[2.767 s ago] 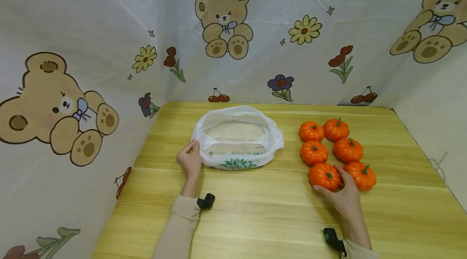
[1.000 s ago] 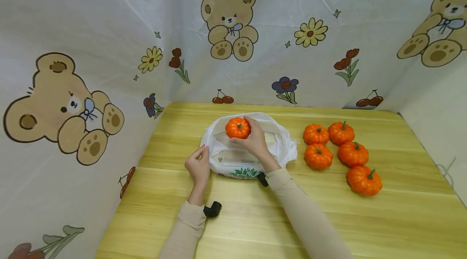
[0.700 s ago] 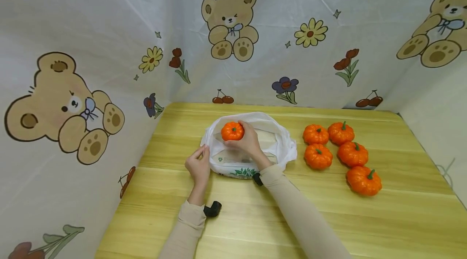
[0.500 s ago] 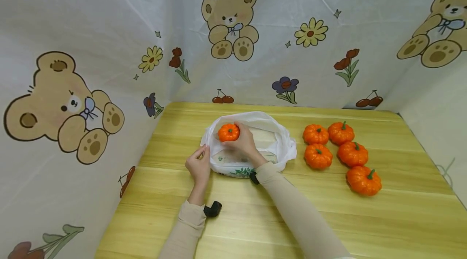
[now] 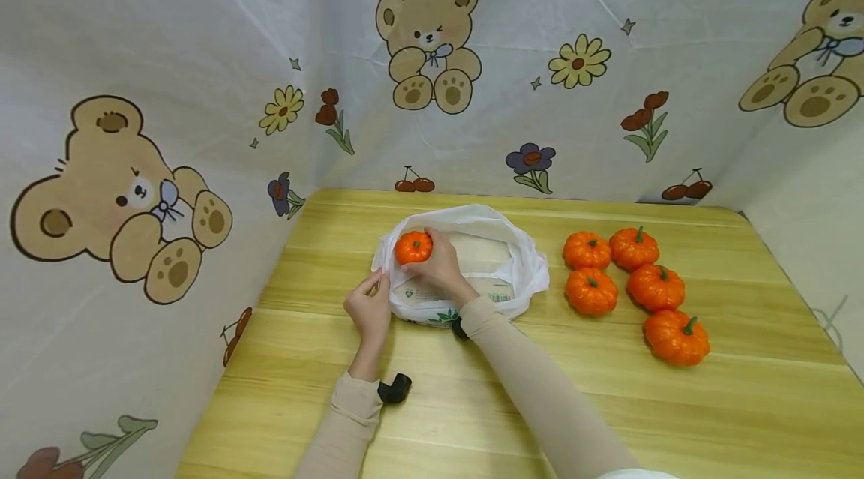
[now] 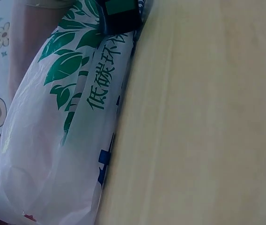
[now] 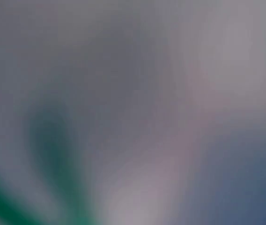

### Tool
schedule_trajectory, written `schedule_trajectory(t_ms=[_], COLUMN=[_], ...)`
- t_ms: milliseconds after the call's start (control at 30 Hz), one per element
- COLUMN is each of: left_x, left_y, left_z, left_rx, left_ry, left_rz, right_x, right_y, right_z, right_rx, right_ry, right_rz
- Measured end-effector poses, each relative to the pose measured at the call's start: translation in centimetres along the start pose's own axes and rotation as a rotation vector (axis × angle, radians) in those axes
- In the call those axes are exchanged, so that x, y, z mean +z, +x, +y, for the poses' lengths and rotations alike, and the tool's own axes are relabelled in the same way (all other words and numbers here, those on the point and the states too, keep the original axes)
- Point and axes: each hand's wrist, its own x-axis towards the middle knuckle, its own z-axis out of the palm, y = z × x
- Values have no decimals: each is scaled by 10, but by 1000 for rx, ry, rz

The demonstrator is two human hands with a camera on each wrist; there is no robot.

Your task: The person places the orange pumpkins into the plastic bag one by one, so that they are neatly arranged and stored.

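Note:
A white plastic bag (image 5: 472, 218) printed with green leaves stands on the table with its mouth spread wide. My left hand (image 5: 368, 308) pinches the bag's left rim between thumb and fingers. Inside the mouth, near the left wall, my right hand (image 5: 437, 266) grips a small orange pumpkin (image 5: 413, 247) with a short green stem. The bag's leaf-printed side (image 6: 53, 126) fills the left of the left wrist view. In the right wrist view there is only a blur of the bag's print (image 7: 53, 145).
Several more orange pumpkins (image 5: 655, 287) sit in two uneven columns on the right of the wooden table (image 5: 459, 419). A bear-patterned cloth (image 5: 506, 7) hangs behind and to the left. Black wrist cameras (image 5: 394, 388) stick out from the sleeves.
My right hand took the front pumpkin of the left column and carried it left into the bag's mouth, moving lower and further left lately. The left hand keeps its pinch on the rim.

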Motion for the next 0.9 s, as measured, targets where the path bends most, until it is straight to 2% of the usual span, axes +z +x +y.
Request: schedule_trajectory(t_ms=[200, 567, 700, 900], left_x=[0, 0, 0, 0], left_y=[0, 1, 1, 1], left_z=[-1, -3, -3, -2], left_rx=[9, 17, 12, -3], left_ry=[-1, -1, 4, 7], left_rz=[7, 2, -2, -6], right_x=[3, 3, -1, -13], right_y=[0, 2, 0, -13], right_z=[0, 2, 1, -7], right_rx=[-14, 25, 44, 25], right_ry=[-46, -30, -3, 70], right_rz=[22, 10, 11, 25])
